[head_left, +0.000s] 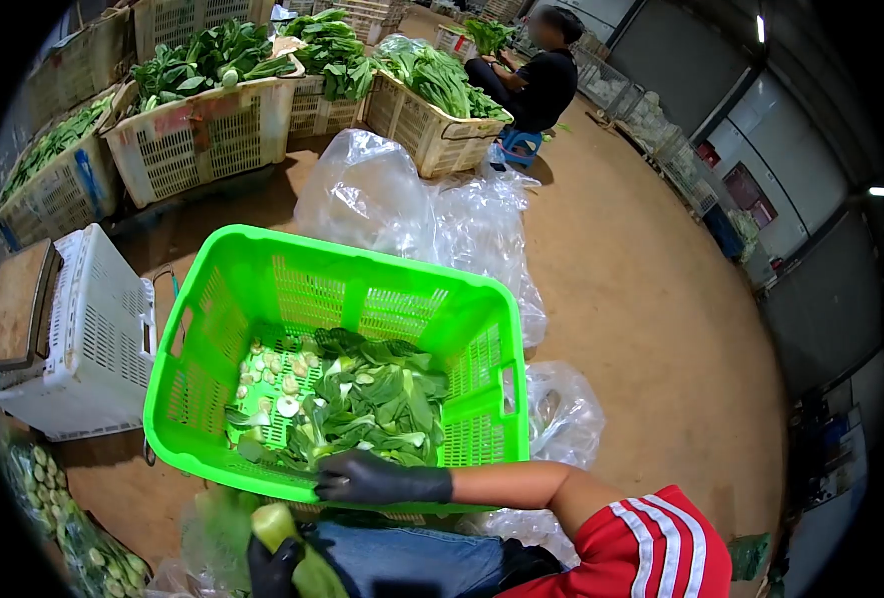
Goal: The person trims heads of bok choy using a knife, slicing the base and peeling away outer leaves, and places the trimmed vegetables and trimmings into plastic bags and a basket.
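A bright green plastic crate (187, 453) stands in front of me. Loose dark-green leaves (382, 399) and pale cut stem ends (287, 384) lie on its bottom. Below its near rim, my left hand (274, 570), in a black glove, is closed around a bok choy (275, 525) with its pale base up; the leaves beside it are motion-blurred. My right hand (362, 477), also black-gloved, is over the near rim with its fingers curled. What those fingers hold, if anything, is hidden.
Crates heaped with leafy greens (202, 125) line the back left. Clear plastic bags (372, 194) lie beyond the green crate. A white crate (98, 339) with a wooden board (18, 304) stands left; bagged greens (83, 538) lie below it. A person (541, 85) sits farther back.
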{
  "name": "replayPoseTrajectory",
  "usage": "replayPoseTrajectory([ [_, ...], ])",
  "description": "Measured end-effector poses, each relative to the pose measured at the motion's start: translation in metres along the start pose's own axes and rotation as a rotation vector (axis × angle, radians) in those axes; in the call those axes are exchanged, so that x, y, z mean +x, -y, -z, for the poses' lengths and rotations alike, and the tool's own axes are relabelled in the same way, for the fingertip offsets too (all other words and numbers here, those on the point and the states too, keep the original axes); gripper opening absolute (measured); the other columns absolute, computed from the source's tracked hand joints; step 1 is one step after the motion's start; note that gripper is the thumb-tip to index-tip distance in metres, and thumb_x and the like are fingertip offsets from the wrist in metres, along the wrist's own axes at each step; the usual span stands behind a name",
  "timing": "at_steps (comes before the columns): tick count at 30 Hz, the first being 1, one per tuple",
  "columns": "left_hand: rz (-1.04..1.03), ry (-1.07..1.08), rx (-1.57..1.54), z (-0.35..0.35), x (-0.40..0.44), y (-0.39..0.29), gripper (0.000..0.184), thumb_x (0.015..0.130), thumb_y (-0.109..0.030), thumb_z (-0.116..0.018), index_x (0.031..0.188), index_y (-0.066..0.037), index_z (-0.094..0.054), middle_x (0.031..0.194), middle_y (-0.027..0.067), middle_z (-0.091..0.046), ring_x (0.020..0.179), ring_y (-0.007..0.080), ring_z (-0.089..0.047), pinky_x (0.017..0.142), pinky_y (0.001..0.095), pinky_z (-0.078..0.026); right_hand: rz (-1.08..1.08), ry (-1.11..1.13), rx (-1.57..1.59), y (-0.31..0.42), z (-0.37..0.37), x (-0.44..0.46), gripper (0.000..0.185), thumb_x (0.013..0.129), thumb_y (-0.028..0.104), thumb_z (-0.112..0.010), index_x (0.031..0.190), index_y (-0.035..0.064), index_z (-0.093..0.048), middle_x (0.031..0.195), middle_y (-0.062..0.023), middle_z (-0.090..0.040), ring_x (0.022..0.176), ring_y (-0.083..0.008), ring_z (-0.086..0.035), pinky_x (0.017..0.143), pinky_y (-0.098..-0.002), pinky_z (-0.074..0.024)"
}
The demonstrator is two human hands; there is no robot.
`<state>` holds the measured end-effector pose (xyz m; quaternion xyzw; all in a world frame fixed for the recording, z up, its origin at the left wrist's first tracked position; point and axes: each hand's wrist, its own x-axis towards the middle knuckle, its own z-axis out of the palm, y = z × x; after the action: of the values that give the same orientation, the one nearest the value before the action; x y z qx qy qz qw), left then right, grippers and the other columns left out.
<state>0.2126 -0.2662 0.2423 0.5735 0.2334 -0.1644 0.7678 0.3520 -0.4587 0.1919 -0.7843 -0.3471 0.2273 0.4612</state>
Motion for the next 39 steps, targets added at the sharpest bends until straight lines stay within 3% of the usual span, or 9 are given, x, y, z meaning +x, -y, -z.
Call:
replayPoseTrajectory([
  [2,0.044,-0.006,-0.050,-0.023,0.017,0.006,0.045,0.084,-0.016,-0.058,0.124,-0.002,-0.043,0.116,0.0108,-0.051,0.101,0.0174,-0.051,0.085,0.0302,-0.044,-0.017,-0.070,0.010,-0.019,0.017,-0.022,0.029,0.082,0.028,-0.061,0.078,0.0016,-0.051,0.063,-0.0159,-0.052,0.056,-0.0284,-0.052,0.053,-0.0405,-0.0397],
  [4,-0.114,0.078,-0.312,-0.046,0.032,0.012,0.044,0.083,-0.025,-0.056,0.120,-0.005,-0.044,0.105,0.0127,-0.056,0.094,0.0237,-0.055,0.082,0.0349,-0.045,-0.178,-0.057,-0.054,-0.019,0.034,-0.042,0.028,0.083,0.026,-0.061,0.080,0.0010,-0.050,0.064,-0.0157,-0.052,0.057,-0.0276,-0.052,0.055,-0.0394,-0.0404],
  [6,-0.146,-0.031,-0.403,-0.065,0.049,0.016,0.042,0.083,-0.023,-0.058,0.119,-0.004,-0.044,0.094,0.0089,-0.056,0.083,0.0193,-0.056,0.071,0.0316,-0.047,-0.263,-0.056,-0.035,-0.032,0.036,-0.056,0.027,0.083,0.025,-0.061,0.081,0.0007,-0.049,0.065,-0.0158,-0.053,0.057,-0.0278,-0.052,0.055,-0.0389,-0.0407],
  [8,-0.131,-0.018,-0.567,-0.077,0.055,0.012,0.039,0.083,-0.009,-0.057,0.119,-0.001,-0.045,0.095,0.0066,-0.055,0.085,0.0165,-0.055,0.072,0.0292,-0.047,-0.319,-0.065,-0.034,-0.041,0.033,-0.069,0.026,0.084,0.024,-0.061,0.083,0.0003,-0.050,0.066,-0.0146,-0.054,0.059,-0.0267,-0.054,0.056,-0.0378,-0.0414],
  [14,-0.175,-0.091,-0.574,-0.063,0.063,0.020,0.037,0.082,-0.007,-0.057,0.117,-0.001,-0.046,0.096,0.0077,-0.055,0.083,0.0173,-0.055,0.072,0.0304,-0.048,-0.379,-0.077,-0.065,-0.054,0.008,-0.086,0.025,0.085,0.022,-0.061,0.083,-0.0005,-0.050,0.071,-0.0134,-0.059,0.067,-0.0259,-0.058,0.061,-0.0361,-0.0429],
  [21,-0.250,-0.122,-0.627,-0.061,0.065,0.016,0.041,0.083,-0.009,-0.056,0.121,-0.002,-0.043,0.098,0.0082,-0.054,0.087,0.0200,-0.056,0.076,0.0326,-0.048,-0.433,-0.061,-0.126,-0.047,0.002,-0.083,0.032,0.084,0.028,-0.062,0.081,-0.0004,-0.048,0.066,-0.0138,-0.056,0.057,-0.0238,-0.053,0.055,-0.0368,-0.0419],
  [30,-0.200,-0.060,-0.573,-0.068,0.067,0.028,0.040,0.085,-0.029,-0.054,0.116,-0.004,-0.047,0.094,0.0080,-0.056,0.082,0.0188,-0.057,0.073,0.0318,-0.047,-0.370,-0.154,0.085,-0.042,-0.010,-0.083,0.027,0.083,0.024,-0.061,0.084,-0.0018,-0.052,0.070,-0.0157,-0.057,0.061,-0.0246,-0.056,0.057,-0.0374,-0.0435],
  [31,-0.181,-0.023,-0.642,-0.066,0.066,0.027,0.046,0.083,-0.020,-0.057,0.123,-0.003,-0.040,0.100,0.0108,-0.054,0.086,0.0222,-0.057,0.074,0.0345,-0.048,-0.374,-0.137,0.067,-0.042,-0.011,-0.083,0.027,0.083,0.024,-0.061,0.087,-0.0012,-0.053,0.073,-0.0158,-0.058,0.064,-0.0237,-0.056,0.060,-0.0366,-0.0442],
  [39,-0.182,-0.069,-0.689,-0.063,0.065,0.026,0.045,0.084,-0.019,-0.056,0.123,-0.003,-0.040,0.101,0.0097,-0.053,0.089,0.0207,-0.055,0.075,0.0332,-0.048,-0.376,-0.029,-0.053,-0.040,-0.013,-0.081,0.029,0.083,0.025,-0.061,0.096,-0.0004,-0.054,0.083,-0.0190,-0.061,0.073,-0.0290,-0.059,0.067,-0.0367,-0.0461],
])
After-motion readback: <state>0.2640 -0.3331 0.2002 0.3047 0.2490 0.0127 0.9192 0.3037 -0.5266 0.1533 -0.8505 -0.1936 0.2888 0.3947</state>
